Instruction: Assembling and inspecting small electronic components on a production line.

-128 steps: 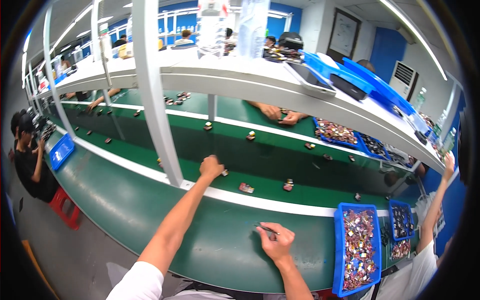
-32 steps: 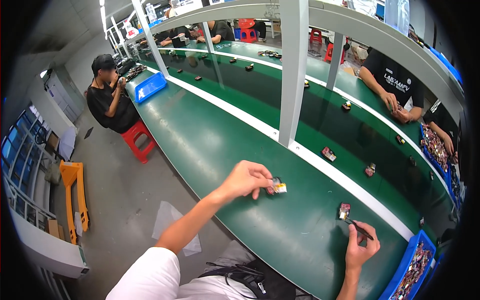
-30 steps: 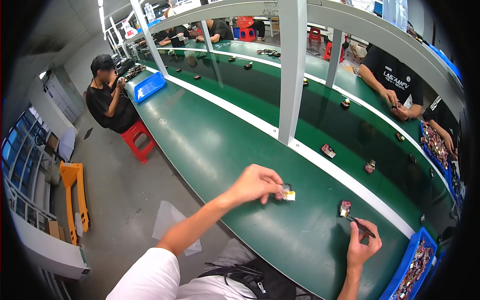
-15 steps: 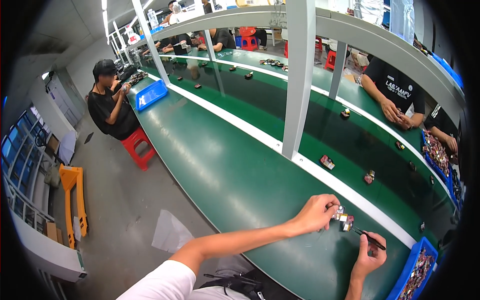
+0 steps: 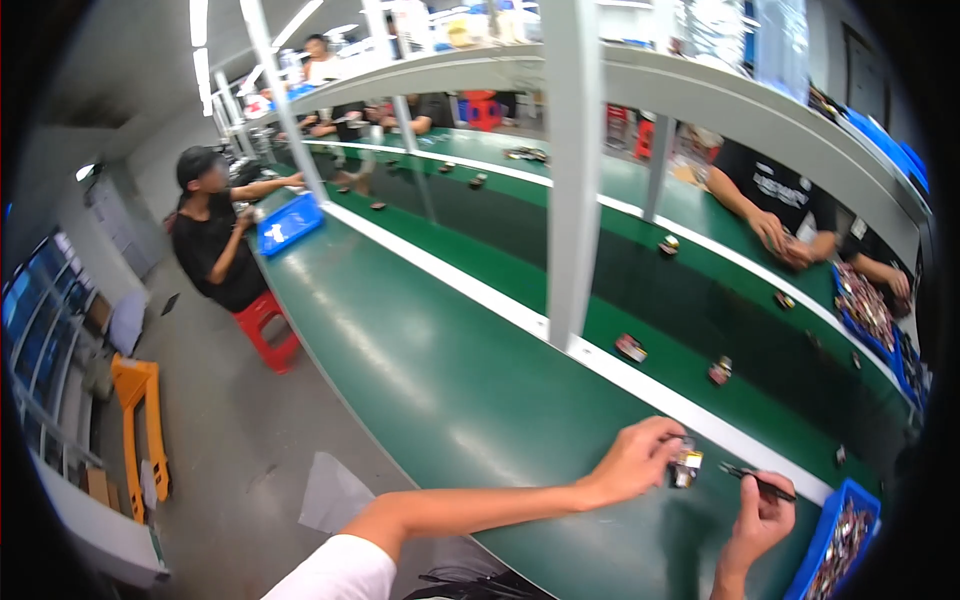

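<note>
My left hand (image 5: 640, 458) is closed on a small electronic part (image 5: 686, 466) with silver, yellow and dark patches, held just above the green worktop. In my right hand (image 5: 762, 520) is a slim black tool that looks like tweezers (image 5: 765, 484), pinched between thumb and fingers. Its tip points left toward the part, with a gap between them. Motion blurs the part's details.
A blue bin (image 5: 838, 540) full of small parts stands right of my right hand. Beyond a white rail, a conveyor belt (image 5: 680, 310) carries scattered parts. A grey post (image 5: 570, 200) rises ahead. Co-workers sit far left and across the belt; a blue tray (image 5: 290, 224) lies far left.
The tool's tip has drawn back to the right from the part, and my right hand sits slightly farther right. The far-left co-worker now stretches an arm toward the belt. The whole view has shifted.
</note>
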Available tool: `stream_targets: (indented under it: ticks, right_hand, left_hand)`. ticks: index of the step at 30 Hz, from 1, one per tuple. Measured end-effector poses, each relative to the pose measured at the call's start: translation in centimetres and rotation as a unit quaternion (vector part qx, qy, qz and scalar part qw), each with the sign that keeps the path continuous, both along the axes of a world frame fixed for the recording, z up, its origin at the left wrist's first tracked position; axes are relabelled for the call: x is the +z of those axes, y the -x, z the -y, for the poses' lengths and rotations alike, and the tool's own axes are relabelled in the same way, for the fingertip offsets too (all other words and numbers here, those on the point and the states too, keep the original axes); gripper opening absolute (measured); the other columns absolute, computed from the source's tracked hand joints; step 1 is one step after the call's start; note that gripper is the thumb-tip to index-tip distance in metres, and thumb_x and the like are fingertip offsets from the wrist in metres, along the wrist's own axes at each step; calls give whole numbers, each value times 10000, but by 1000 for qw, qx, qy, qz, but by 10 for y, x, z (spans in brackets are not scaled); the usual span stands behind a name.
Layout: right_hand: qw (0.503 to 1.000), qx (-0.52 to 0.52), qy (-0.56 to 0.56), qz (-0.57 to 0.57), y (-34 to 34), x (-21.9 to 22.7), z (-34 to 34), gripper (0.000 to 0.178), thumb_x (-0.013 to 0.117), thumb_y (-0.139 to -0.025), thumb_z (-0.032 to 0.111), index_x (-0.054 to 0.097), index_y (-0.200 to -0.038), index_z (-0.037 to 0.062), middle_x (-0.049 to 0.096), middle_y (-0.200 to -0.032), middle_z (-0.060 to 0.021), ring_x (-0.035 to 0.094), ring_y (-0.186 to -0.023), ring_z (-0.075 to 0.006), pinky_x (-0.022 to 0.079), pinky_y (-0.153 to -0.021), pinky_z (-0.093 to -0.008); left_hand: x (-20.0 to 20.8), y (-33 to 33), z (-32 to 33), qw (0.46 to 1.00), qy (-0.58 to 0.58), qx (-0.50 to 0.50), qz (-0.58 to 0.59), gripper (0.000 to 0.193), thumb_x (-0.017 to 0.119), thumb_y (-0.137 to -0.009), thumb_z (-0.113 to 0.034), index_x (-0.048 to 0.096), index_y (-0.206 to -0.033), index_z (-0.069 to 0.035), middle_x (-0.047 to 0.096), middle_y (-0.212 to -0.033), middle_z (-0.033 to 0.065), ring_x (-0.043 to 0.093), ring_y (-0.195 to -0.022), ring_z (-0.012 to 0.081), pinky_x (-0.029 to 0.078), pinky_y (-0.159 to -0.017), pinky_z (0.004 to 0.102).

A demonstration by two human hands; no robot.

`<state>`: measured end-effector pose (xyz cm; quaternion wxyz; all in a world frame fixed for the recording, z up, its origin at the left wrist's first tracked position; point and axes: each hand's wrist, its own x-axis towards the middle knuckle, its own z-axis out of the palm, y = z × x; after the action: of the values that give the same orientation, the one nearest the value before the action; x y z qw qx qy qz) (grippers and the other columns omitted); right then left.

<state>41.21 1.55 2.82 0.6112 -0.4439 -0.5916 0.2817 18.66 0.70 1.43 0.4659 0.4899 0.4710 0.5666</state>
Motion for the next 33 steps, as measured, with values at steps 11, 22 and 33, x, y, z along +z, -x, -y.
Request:
stream_targets:
  ticks: [11,22,33]
  right_hand:
    - [996,72,41,18,4,5,22,151,795,-790,-69,686,-883,-22,743,-852,-106,585,-588,-49,405,-504,-183]
    - [993,81,45,69,7,-4,26,175,854,-772,8,722,-886,5,654,-609,9,413,-429,4,271,-417,-196]
    - [987,85,122,65,-6,-6,29,155,805,-793,-59,687,-892,-43,675,-746,-32,496,-501,-7,325,-454,-190]
  left_hand:
    - [-3,-7,18,999,25,-20,-40,208,568,-1025,-80,610,-1185,46,669,-804,80,589,-565,72,444,-420,215]
    - [3,-28,31,996,-19,-7,-85,197,607,-977,5,670,-1160,44,661,-875,90,644,-586,104,514,-439,242]
    - [3,-36,34,995,-14,-21,-92,222,592,-975,38,653,-1186,69,671,-889,119,671,-623,134,552,-484,250]
